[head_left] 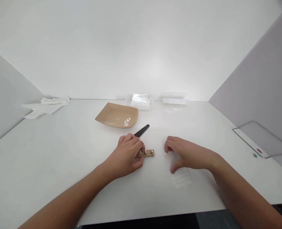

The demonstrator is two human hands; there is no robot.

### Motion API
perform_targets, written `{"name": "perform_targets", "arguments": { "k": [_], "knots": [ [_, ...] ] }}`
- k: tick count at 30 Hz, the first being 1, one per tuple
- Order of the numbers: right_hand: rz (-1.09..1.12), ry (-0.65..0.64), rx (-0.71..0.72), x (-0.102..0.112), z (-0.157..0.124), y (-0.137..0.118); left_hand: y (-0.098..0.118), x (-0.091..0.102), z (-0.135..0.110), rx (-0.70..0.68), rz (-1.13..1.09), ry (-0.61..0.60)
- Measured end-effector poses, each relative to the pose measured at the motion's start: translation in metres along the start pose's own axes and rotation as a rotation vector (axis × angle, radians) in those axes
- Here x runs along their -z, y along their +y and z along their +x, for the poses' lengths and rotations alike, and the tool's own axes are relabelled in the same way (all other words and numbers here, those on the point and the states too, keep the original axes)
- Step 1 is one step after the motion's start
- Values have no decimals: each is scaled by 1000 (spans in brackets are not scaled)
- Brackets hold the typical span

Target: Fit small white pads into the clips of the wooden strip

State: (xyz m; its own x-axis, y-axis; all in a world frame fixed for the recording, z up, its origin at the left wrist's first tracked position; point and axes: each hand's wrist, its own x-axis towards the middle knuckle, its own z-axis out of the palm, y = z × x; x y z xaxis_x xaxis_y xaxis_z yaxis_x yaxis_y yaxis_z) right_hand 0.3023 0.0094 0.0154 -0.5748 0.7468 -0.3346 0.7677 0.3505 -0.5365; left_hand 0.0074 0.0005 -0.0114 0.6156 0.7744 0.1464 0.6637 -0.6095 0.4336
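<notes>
Our left hand clamps one end of the brown strip, apparently pinning it flat on the table, while our right hand curls nearby over a sheet of clear tabs, its grip unreadable to us, a paper tray within reach beyond.

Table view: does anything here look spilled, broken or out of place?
Nothing looks spilled or broken. White scraps lie gathered in a corner of the brown tray. The crumpled tissues at the far left are the only untidy spot. The left hand grips a black stick beside a studded strip.
</notes>
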Motion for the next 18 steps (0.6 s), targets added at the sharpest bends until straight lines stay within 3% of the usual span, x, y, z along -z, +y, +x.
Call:
{"name": "perform_targets", "arguments": {
  "k": [7, 12, 18],
  "knots": [
    [-25, 68, 29, -2, 5, 3, 0, 0, 0, 3, 12, -1],
    [46, 23, -10, -6, 7, -1, 2, 2, 1, 9, -4, -30],
    [-4, 20, 122, -13, 8, -3, 1, 2, 1, 0, 10, -42]
  ]
}}
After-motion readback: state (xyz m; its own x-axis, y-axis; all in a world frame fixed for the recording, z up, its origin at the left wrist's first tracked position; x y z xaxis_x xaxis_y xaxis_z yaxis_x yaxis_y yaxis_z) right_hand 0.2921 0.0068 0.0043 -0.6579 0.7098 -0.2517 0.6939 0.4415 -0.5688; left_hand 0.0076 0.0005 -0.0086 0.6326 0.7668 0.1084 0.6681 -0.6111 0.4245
